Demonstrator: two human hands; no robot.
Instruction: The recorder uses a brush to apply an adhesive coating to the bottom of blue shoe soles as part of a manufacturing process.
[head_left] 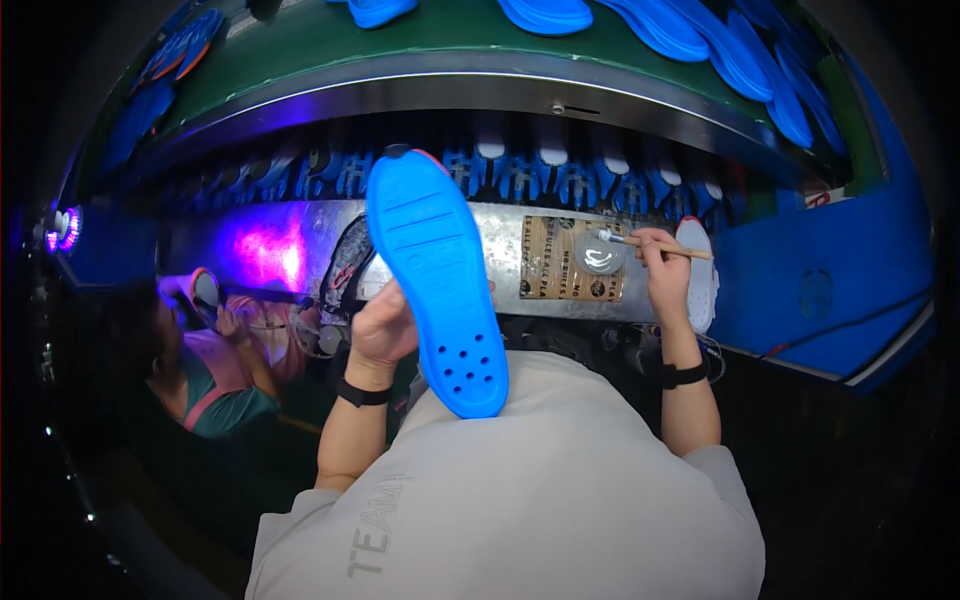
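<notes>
My left hand (383, 325) is closed around the side of a blue shoe sole (435, 260), holding it up before my chest with one broad face towards me. Shallow grooves cross its upper part and a group of small round holes sits at its lower end. A dark tip and a red edge show at its top. In my right hand (664, 270) a thin brush (628, 240) with a wooden handle is pinched, its pale bristles over a small round dish (592, 266) of whitish liquid. Whether the bristles touch the liquid I cannot tell.
Under the dish lies printed brown cardboard (542, 275) on a metal bench (505, 230). A white sole (702, 280) rests at the bench's right end. Beyond is a green conveyor (450, 50) carrying several blue soles (660, 28). Another person (235, 370) works at left.
</notes>
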